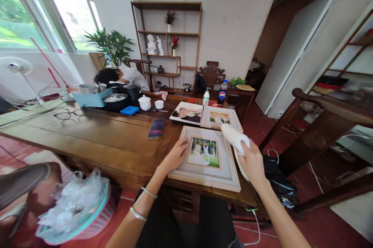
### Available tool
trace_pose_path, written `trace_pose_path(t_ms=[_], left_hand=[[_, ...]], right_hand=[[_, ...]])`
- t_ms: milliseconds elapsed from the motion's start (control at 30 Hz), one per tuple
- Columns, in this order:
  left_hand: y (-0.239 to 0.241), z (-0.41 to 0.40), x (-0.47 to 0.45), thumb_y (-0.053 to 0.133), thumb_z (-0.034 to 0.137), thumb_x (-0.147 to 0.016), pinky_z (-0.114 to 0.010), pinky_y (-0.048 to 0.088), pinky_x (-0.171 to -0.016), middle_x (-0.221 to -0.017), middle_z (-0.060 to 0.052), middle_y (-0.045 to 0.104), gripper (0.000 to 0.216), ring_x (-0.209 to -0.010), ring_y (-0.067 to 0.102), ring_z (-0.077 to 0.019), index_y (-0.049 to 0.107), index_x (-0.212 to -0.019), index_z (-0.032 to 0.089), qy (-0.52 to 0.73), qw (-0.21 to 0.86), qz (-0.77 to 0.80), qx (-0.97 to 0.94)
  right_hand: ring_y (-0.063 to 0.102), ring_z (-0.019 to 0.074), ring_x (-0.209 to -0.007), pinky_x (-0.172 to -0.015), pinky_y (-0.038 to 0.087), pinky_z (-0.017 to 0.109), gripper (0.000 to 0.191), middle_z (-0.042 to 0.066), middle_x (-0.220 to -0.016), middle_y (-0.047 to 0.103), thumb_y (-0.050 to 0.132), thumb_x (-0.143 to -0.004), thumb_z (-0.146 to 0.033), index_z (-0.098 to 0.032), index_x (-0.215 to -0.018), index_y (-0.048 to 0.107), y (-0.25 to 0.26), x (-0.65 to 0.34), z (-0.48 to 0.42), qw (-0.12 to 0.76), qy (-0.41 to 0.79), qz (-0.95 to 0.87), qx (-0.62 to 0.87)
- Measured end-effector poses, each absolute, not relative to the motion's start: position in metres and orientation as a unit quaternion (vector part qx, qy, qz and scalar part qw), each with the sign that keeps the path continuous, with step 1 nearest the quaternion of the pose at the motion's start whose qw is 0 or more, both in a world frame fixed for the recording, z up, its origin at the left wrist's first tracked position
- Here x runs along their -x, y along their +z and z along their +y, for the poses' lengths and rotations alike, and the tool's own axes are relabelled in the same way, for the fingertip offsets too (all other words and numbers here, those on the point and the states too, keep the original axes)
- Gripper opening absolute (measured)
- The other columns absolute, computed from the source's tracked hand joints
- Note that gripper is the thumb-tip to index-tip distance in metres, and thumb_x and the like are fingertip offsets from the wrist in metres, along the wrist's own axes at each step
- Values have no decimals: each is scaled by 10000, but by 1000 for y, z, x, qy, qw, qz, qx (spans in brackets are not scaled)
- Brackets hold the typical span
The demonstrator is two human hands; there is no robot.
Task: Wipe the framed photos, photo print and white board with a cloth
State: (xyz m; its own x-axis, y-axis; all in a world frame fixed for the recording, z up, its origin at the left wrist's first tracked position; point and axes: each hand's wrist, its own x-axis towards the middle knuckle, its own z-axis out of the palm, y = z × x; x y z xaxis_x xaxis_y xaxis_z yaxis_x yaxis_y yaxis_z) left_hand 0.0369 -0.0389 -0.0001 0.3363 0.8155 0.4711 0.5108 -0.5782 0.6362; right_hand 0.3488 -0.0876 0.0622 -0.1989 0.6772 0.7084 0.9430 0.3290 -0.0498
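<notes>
A white picture frame [186, 173] with a photo of two people lies flat at the table's near edge. My left hand [176, 156] rests on its left side, fingers stretched out over the border. My right hand [253, 162] grips a white cloth [234, 136], which is bunched up at the frame's upper right corner and hangs down along its right side. Just behind lie a second framed photo [208, 114] and, to its left, a photo album or panel [177, 112] with a picture on top.
A phone [155, 128] lies left of the frame. Farther back stand a white lidded pot [144, 103], a white cup [159, 104], a cola bottle [223, 92] and a dark pan [115, 102]. A basket of plastic bags [96, 217] stands low left; a wooden chair [317, 139] is at right.
</notes>
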Motion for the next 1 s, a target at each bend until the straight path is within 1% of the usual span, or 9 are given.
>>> trace_pose_path(t_ms=[67, 133, 233, 333, 533, 633, 833, 933, 1000], left_hand=[[0, -38, -37, 475, 168, -849, -428, 259, -1125, -1396, -116, 451, 366, -1338, 354, -235, 588, -1197, 180, 388, 186, 417, -800], [1, -37, -35, 482, 155, -839, -435, 268, -1121, -1389, -126, 457, 369, -1333, 363, -244, 595, -1190, 169, 384, 184, 424, -799], [7, -32, -31, 516, 125, -801, -451, 294, -1105, -1357, -146, 484, 373, -1303, 405, -266, 621, -1159, 152, 384, 201, 423, -796], [14, -24, -27, 528, 83, -769, -449, 286, -1111, -1377, -130, 464, 420, -1302, 407, -267, 619, -1170, 169, 390, 224, 400, -799], [16, -11, -27, 428, 0, -754, -447, 241, -1135, -1407, -90, 438, 524, -1342, 351, -244, 590, -1215, 187, 396, 232, 400, -793], [13, -11, -27, 402, -14, -751, -447, 239, -1138, -1398, -91, 452, 543, -1336, 364, -233, 582, -1225, 182, 396, 236, 394, -795], [9, -13, -28, 395, 33, -804, -438, 260, -1134, -1361, -113, 500, 487, -1328, 380, -218, 557, -1247, 150, 406, 226, 389, -795], [7, -13, -29, 399, 73, -837, -442, 290, -1120, -1354, -117, 508, 447, -1316, 400, -216, 551, -1250, 149, 406, 212, 398, -795], [4, -11, -29, 397, 70, -839, -442, 304, -1114, -1345, -117, 517, 443, -1311, 408, -215, 553, -1246, 148, 405, 198, 399, -799]], right_hand=[[413, 343, -1254, -1023, 347, 533, 396, 200, -1214, 581, 475, -692, -49, -110, -1052, 627, 63, -347, -69, 331, -204, -757, 526], [377, 321, -1290, -1046, 282, 570, 439, 173, -1195, 608, 455, -668, -18, -135, -1049, 640, 58, -341, -55, 291, -158, -800, 500], [385, 295, -1293, -1045, 225, 608, 513, 147, -1129, 653, 430, -640, 12, -163, -1069, 651, 43, -331, -49, 225, -86, -848, 472], [392, 282, -1290, -1047, 222, 598, 528, 149, -1149, 645, 430, -639, 14, -171, -1081, 652, 34, -327, -51, 211, -74, -856, 466], [406, 288, -1280, -1047, 223, 595, 494, 169, -1163, 634, 439, -661, 6, -153, -1079, 649, 36, -328, -57, 206, -83, -852, 473], [415, 282, -1275, -1045, 233, 592, 493, 158, -1160, 637, 441, -661, 3, -166, -1076, 645, 38, -328, -56, 203, -99, -853, 471], [396, 290, -1287, -1067, 240, 551, 466, 196, -1169, 619, 442, -688, -3, -111, -1100, 633, 44, -321, -48, 227, -149, -818, 507], [408, 286, -1279, -1076, 235, 541, 479, 178, -1189, 616, 446, -664, 2, -128, -1079, 648, 47, -314, -54, 196, -113, -835, 502], [399, 277, -1287, -1091, 209, 536, 503, 168, -1247, 584, 447, -629, 7, -143, -1061, 657, 51, -309, -68, 170, -80, -855, 483]])
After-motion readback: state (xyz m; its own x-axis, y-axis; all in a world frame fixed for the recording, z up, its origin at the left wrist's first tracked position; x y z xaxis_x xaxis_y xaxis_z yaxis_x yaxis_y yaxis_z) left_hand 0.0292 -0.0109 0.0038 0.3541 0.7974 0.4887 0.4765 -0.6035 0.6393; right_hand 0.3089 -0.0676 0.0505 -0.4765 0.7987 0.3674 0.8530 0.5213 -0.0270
